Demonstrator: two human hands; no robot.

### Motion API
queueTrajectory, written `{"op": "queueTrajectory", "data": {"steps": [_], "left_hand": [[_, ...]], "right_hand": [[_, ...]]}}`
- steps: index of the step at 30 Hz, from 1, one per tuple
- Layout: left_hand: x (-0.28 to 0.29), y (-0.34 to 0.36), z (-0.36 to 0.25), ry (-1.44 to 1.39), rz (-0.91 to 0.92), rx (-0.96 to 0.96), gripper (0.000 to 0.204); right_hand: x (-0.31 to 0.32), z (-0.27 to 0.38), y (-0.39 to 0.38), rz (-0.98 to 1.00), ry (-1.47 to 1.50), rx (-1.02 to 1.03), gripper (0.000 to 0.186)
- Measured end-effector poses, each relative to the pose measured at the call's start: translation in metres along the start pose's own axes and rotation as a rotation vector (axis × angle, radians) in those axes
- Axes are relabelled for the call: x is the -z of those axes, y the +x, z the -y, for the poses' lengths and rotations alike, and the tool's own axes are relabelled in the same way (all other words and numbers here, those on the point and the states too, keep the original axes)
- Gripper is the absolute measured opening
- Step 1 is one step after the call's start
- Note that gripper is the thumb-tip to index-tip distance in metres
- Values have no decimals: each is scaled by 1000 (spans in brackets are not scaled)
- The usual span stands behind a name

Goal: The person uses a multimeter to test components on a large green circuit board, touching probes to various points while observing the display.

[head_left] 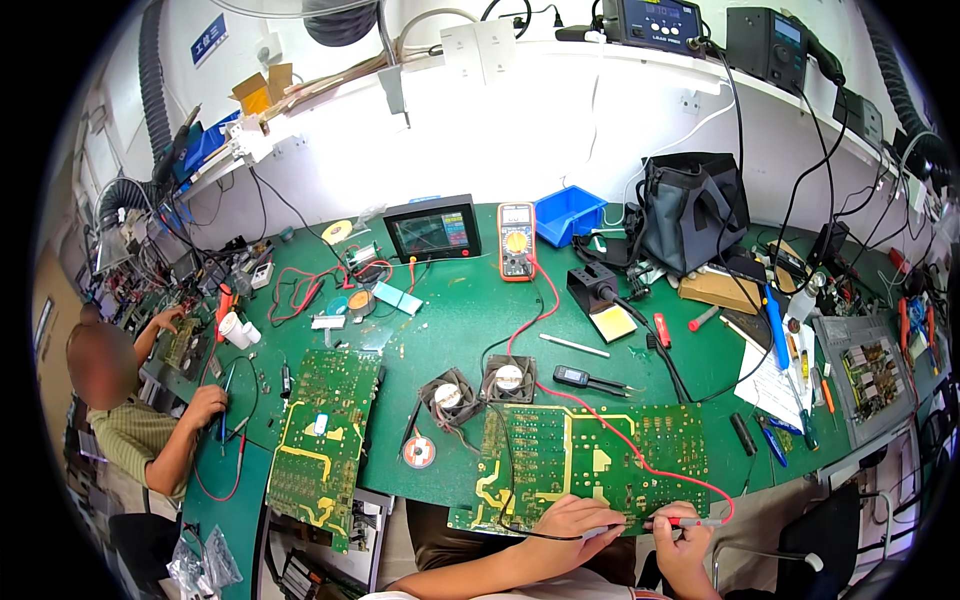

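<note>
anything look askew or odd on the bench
Yes: the big front board and big left board both jut past the bench's front edge, so look only partly supported. No spill stands out.

Near board [655,440] before two fans [509,378] on the desk [430,325]
A second board [345,400] lies to its left; behind the fans, a meter [516,242] sits between a screen [432,232] at left and a bin [553,226] at right, with a bag [690,215] beyond the bin's right side.
</note>
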State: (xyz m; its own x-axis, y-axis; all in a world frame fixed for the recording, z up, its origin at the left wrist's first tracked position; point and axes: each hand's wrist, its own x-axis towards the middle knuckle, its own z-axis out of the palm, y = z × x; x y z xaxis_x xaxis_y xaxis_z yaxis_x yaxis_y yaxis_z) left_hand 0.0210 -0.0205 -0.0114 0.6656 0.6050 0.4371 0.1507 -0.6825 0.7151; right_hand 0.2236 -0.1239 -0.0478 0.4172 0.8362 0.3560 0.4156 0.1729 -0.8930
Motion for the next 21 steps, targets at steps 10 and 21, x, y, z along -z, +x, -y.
{"op": "queueTrajectory", "data": {"steps": [10,21], "left_hand": [[3,0,-2,-4,6,5,23],[4,10,3,10,62,-50,24]], "right_hand": [[0,1,-1,14,-10,10,5],[5,4,5,32,-40,99,10]]}}
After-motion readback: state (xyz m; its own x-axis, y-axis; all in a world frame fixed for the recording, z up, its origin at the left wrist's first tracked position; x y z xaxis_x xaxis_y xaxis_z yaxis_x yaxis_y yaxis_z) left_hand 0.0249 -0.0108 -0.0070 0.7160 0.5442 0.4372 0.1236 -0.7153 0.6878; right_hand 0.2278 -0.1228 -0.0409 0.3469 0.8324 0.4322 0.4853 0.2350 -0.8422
